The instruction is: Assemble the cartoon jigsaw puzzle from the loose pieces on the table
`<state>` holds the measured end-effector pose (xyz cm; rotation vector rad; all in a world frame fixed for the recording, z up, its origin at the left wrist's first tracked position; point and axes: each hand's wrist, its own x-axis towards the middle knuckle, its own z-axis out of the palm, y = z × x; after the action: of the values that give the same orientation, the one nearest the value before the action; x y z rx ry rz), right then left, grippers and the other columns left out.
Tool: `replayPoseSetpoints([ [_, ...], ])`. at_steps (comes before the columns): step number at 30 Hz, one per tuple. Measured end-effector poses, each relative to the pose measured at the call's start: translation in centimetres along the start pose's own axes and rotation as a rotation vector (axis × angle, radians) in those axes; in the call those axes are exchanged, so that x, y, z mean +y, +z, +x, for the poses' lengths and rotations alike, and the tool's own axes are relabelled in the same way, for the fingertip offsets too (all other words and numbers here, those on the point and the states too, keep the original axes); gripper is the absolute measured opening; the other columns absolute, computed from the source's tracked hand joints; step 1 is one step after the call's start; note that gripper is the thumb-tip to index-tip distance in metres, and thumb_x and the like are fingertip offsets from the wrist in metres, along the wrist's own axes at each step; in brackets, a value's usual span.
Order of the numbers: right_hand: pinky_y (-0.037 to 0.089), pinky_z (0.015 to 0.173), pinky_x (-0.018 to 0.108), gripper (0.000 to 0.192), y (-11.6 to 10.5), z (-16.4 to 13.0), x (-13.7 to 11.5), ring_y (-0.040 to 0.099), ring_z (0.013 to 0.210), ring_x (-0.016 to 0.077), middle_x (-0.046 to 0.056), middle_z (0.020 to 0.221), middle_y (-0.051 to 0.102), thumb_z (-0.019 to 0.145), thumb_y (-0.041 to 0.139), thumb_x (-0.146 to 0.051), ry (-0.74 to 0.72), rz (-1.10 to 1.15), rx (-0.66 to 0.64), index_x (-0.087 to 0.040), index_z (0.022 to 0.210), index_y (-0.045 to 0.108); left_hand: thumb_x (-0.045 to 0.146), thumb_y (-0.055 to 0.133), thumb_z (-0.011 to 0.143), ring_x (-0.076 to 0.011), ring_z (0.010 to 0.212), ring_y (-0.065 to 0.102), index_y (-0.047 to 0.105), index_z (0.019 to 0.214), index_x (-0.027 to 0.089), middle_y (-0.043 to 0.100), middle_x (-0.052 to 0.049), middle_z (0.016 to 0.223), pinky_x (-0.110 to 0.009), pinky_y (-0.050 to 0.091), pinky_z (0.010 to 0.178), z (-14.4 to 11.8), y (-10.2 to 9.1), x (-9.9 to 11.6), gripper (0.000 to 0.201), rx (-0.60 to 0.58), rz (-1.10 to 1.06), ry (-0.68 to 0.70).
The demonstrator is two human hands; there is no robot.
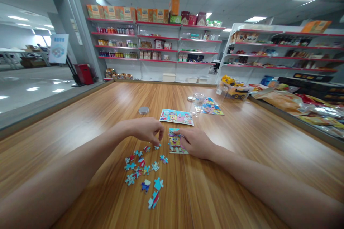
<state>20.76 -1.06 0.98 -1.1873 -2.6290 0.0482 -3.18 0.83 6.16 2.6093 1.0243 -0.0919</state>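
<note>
Centrally, on the wooden table (pixel 242 143): part-built puzzle block (pixel 176 142), a small cluster of joined pieces, picture side up, its long axis running away from the viewer.

- Right hand (pixel 195 142): resting on the block's right edge, fingers curled over it and pressing it flat; touching, not lifting.
- Left hand (pixel 147 130): just left of the block, fingertips narrowed in a pinch; whether a piece sits between them cannot be told. One loose piece (pixel 157 146) lies directly beneath the fingertips, between hand and block. This is the nearer hand to the loose stock.
- Loose pieces (pixel 142 170): scattered below and left of the block, toward the viewer, well inside the left arm's reach.
- Reference picture card (pixel 176 116): flat, just beyond the block.
- Metal lid (pixel 143 110): beyond the left hand, apart.
- Clear jar (pixel 198 103) and second card (pixel 209 107): farther right.
- Open room: bare wood to the right and near side; table edges well apart from both hands.
</note>
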Motion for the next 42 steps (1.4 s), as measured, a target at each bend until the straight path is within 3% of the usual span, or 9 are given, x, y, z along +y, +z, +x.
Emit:
replayPoseSetpoints([
  [3, 0.044, 0.080, 0.029, 0.035, 0.0, 0.0, 0.0, 0.065, 0.093, 0.0206, 0.007, 0.103, 0.071, 0.091, 0.041, -0.023, -0.003, -0.009, 0.005, -0.021, 0.118, 0.062, 0.031, 0.077, 0.067, -0.0110, 0.056, 0.049, 0.069, 0.093, 0.023, 0.054, 0.004, 0.065, -0.021, 0.029, 0.048, -0.1, 0.1, -0.2, 0.029, -0.050, -0.072, 0.009],
  [9, 0.044, 0.077, 0.029, 0.035, 0.0, 0.1, -0.1, 0.065, 0.090, 0.0199, 0.007, 0.103, 0.071, 0.090, 0.041, -0.022, 0.001, -0.010, 0.004, -0.020, 0.117, 0.063, 0.029, 0.076, 0.068, -0.0110, 0.056, 0.049, 0.068, 0.088, 0.021, 0.055, 0.004, 0.065, -0.022, 0.029, 0.049, 0.3, 0.5, -0.6, 0.023, -0.004, -0.080, -0.048],
  [13, 0.044, 0.079, 0.029, 0.035, 0.0, 0.1, -0.1, 0.065, 0.093, 0.0201, 0.007, 0.105, 0.070, 0.090, 0.042, -0.021, 0.006, 0.002, 0.004, -0.020, 0.117, 0.064, 0.035, 0.076, 0.067, -0.0118, 0.058, 0.050, 0.068, 0.077, 0.018, 0.059, 0.002, 0.066, -0.022, 0.030, 0.050, -0.1, -0.2, -1.2, 0.021, -0.004, -0.040, -0.084],
  [19, 0.043, 0.076, 0.029, 0.034, 0.1, 0.1, 0.0, 0.065, 0.091, 0.0204, 0.006, 0.102, 0.071, 0.090, 0.042, -0.021, 0.004, -0.005, 0.027, -0.020, 0.115, 0.064, 0.032, 0.081, 0.058, -0.0118, 0.046, 0.042, 0.064, 0.053, 0.017, 0.054, 0.003, 0.049, -0.024, 0.029, 0.047, -1.9, -1.7, -1.4, 0.023, -0.379, 0.015, -0.319],
  [21, 0.043, 0.075, 0.029, 0.034, 0.1, 0.0, 0.1, 0.065, 0.090, 0.0206, 0.006, 0.102, 0.071, 0.090, 0.042, -0.022, 0.006, -0.007, 0.030, -0.021, 0.115, 0.064, 0.031, 0.082, 0.055, -0.0121, 0.045, 0.041, 0.063, 0.050, 0.017, 0.055, 0.002, 0.049, -0.025, 0.029, 0.046, -2.1, -1.7, -1.3, 0.024, -0.426, 0.033, -0.358],
  [26, 0.043, 0.075, 0.029, 0.033, 0.1, 0.0, 0.1, 0.065, 0.089, 0.0209, 0.006, 0.101, 0.071, 0.091, 0.041, -0.023, 0.018, -0.017, 0.011, -0.021, 0.114, 0.064, 0.022, 0.084, 0.047, -0.0135, 0.048, 0.047, 0.064, 0.049, 0.017, 0.059, 0.001, 0.051, -0.024, 0.032, 0.047, -1.8, -1.3, -1.5, 0.020, -0.377, -0.001, -0.371],
  [32, 0.043, 0.074, 0.029, 0.033, 0.1, 0.0, 0.0, 0.065, 0.089, 0.0208, 0.006, 0.103, 0.071, 0.091, 0.042, -0.023, 0.025, -0.020, 0.017, -0.021, 0.115, 0.064, 0.013, 0.075, 0.053, -0.0160, 0.057, 0.054, 0.068, 0.056, 0.017, 0.065, -0.001, 0.060, -0.023, 0.036, 0.052, -1.7, -1.6, -3.3, 0.009, -0.287, 0.041, -0.398],
  [36, 0.043, 0.074, 0.028, 0.032, 0.2, 0.0, 0.2, 0.065, 0.088, 0.0205, 0.006, 0.101, 0.071, 0.090, 0.042, -0.022, 0.015, -0.010, 0.016, -0.021, 0.114, 0.064, 0.020, 0.076, 0.058, -0.0167, 0.064, 0.056, 0.071, 0.067, 0.016, 0.068, -0.003, 0.071, -0.023, 0.036, 0.054, -2.1, -2.3, -3.5, 0.011, -0.237, 0.083, -0.408],
  [42, 0.043, 0.075, 0.029, 0.033, 0.3, 0.0, 0.2, 0.065, 0.090, 0.0208, 0.006, 0.103, 0.071, 0.090, 0.042, -0.022, 0.011, -0.004, 0.023, -0.021, 0.115, 0.064, 0.032, 0.079, 0.061, -0.0155, 0.061, 0.054, 0.070, 0.075, 0.016, 0.066, -0.001, 0.070, -0.024, 0.033, 0.051, -1.5, -1.7, -2.7, 0.023, -0.315, 0.165, -0.409],
])
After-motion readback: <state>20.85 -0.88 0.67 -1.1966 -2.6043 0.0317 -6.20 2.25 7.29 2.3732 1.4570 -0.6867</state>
